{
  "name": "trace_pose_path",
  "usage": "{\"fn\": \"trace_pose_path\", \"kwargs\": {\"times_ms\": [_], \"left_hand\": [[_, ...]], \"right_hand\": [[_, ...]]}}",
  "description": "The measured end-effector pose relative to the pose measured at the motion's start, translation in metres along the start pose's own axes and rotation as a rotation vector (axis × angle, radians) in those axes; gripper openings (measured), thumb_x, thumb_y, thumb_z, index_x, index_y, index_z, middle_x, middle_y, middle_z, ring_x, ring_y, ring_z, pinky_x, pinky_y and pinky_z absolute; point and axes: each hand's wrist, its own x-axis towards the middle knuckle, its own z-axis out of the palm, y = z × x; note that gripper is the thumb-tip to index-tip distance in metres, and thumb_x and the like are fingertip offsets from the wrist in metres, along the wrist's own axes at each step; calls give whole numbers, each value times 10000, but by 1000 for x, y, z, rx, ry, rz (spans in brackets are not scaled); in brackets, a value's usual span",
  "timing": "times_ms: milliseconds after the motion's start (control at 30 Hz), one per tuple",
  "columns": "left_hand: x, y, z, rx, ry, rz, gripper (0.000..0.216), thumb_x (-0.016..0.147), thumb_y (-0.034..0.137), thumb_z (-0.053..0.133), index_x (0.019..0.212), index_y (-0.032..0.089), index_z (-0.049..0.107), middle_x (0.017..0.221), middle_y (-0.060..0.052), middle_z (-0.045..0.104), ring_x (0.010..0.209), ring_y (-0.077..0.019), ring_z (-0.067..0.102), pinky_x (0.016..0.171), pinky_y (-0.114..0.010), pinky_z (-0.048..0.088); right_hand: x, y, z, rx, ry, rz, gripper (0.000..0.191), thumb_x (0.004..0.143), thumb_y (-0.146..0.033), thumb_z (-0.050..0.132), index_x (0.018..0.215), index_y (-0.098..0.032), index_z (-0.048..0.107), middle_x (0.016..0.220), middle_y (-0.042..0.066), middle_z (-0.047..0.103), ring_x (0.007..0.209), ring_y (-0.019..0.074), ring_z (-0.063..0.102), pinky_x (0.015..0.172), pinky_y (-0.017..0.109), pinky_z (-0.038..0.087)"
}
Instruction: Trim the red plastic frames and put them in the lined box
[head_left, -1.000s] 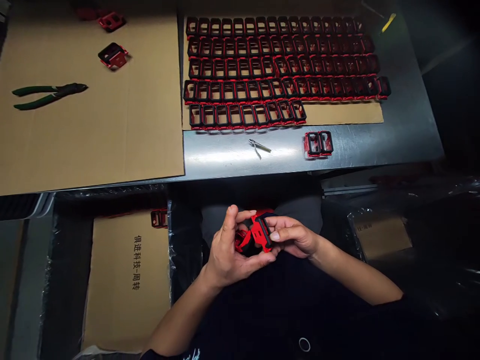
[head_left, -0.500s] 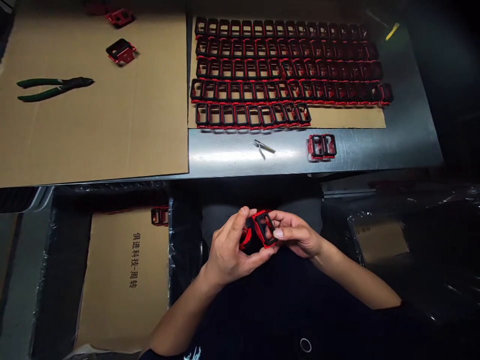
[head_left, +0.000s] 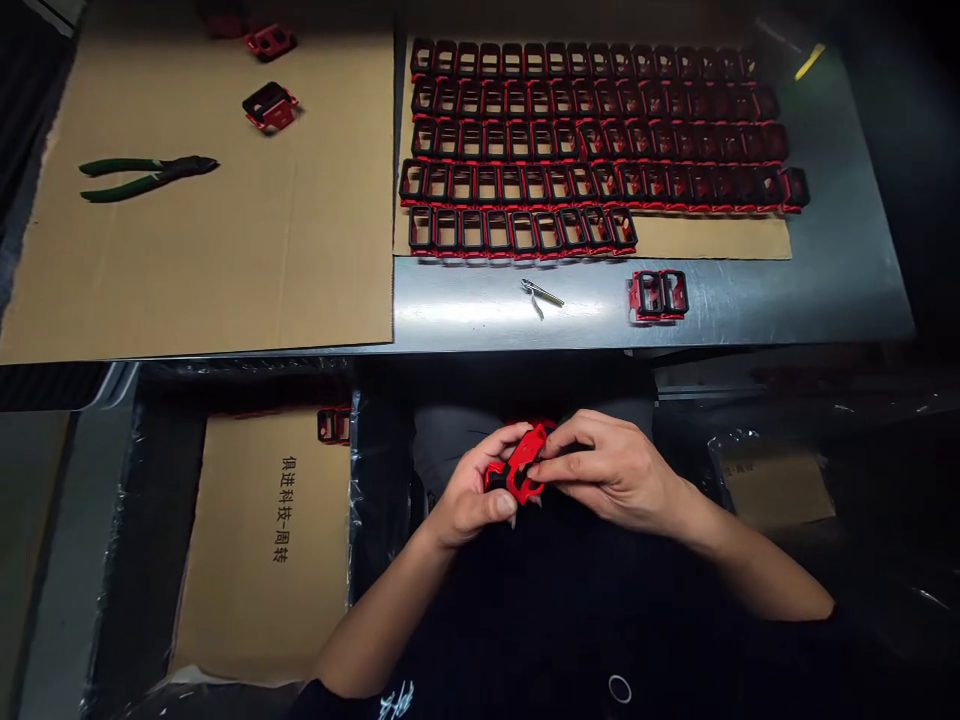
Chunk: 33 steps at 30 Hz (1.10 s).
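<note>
A red and black plastic frame (head_left: 527, 462) is held up between my two hands, just below the table edge, with its red side showing. My left hand (head_left: 480, 490) is closed around its left part, thumb along the bottom. From the right, the bent fingers of my right hand (head_left: 604, 465) grip its side and reach into its opening. Fingers cover parts of the frame. More red shows behind it, but I cannot make out whether that is a second piece.
Rows of similar frames (head_left: 523, 230) stand on cardboard at the back. Two frames (head_left: 658, 296) and nail clippers (head_left: 541, 296) lie on the metal table (head_left: 465, 310). Green-handled pliers (head_left: 150, 178) and a loose frame (head_left: 271, 107) rest on the left cardboard (head_left: 322, 270). Below is a lined box (head_left: 352, 500).
The frame has been turned, so its red side now shows instead of the black-rimmed opening. My right hand has rolled over, its back now upward. The whole view has shifted slightly.
</note>
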Motion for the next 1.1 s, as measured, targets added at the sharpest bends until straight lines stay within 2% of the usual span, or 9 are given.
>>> {"fn": "trace_pose_path", "kwargs": {"times_ms": [200,300,467,533,633,733,833,933,1100], "left_hand": [[0,2,2,-8,39,90,751,721,467,857,1400,341,562,1333,-89,668,1159,-264,678,946,-381,592],[-1,2,1,-64,82,165,710,740,428,843,1390,337,573,1371,-85,644,987,-196,706,779,-285,624],[-2,-1,0,-231,109,273,722,753,355,818,1410,387,519,1529,-75,515,828,-138,657,420,-141,491],[-3,-2,1,-216,103,283,726,757,342,814,1414,400,508,1532,-77,511,836,-146,658,420,-145,491],[-5,-3,1,-155,107,299,747,762,365,816,1433,398,490,1515,-100,524,810,-145,662,439,-162,497],[-7,-1,-2,13,139,326,753,794,421,787,1472,369,462,1471,-125,559,767,-129,665,539,-218,561],[-9,7,-4,451,194,434,779,789,371,765,1496,281,452,1375,-145,632,966,-217,710,798,-350,628],[-9,18,-2,841,201,512,804,739,266,758,1476,202,442,1307,-166,685,1165,-289,688,970,-430,599],[-3,28,5,1072,131,588,722,732,268,740,1406,171,498,1273,-163,717,1127,-278,726,907,-375,642]], "right_hand": [[10,7,-3,-55,-107,-131,138,950,-176,663,967,-244,782,976,46,764,873,161,666,738,276,560],[23,15,-10,25,-135,-99,173,942,-147,634,1027,-232,760,1004,41,773,913,159,694,804,277,576],[66,52,-19,-482,328,373,422,844,-393,738,1210,-187,696,1150,115,717,943,269,696,854,415,567],[82,70,-15,-643,331,524,535,774,-481,789,1217,-193,702,1188,128,690,1010,324,675,856,450,553],[93,85,-7,-684,329,599,368,801,-451,756,1081,-211,755,1124,107,703,999,314,676,820,419,541],[80,77,-9,-595,385,519,238,808,-336,728,997,-194,758,975,73,743,829,239,694,782,371,540],[45,48,-20,-390,314,355,228,822,-301,720,1022,-197,750,810,28,747,609,165,652,651,314,545],[6,14,-29,-265,160,139,257,843,-211,708,1097,-216,745,933,64,780,762,190,728,699,311,591],[-25,-7,-19,-36,33,21,307,825,-148,735,1122,-223,742,953,74,793,841,206,768,728,322,644]]}}
